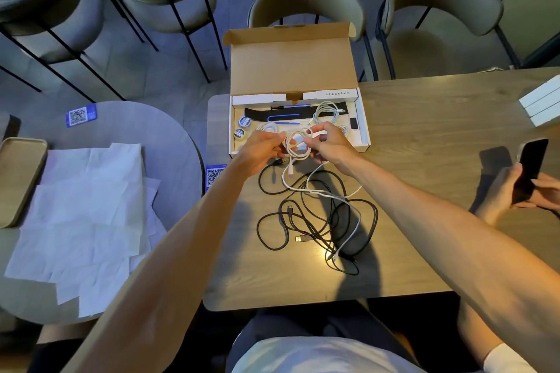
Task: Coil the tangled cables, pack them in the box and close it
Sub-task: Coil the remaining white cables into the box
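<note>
At far left, white paper sheets [81, 206] lie on a round grey table [169, 130]. Moving in, the left hand [260, 150] pinches one side of a small coiled white cable [295, 144]. The right hand [330, 145] pinches the other with curled fingers, over the front wall of the open brown cardboard box [291, 63]. Below them, tangled black and white cables [315, 222] sprawl on the wooden table [424, 160]; far right, someone holds a dark phone [531, 166].

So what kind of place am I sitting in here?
Most likely a cafe or restaurant: QR code stickers sit at the table edges, matching padded chairs stand around, and a tray lies on the round table.
</note>
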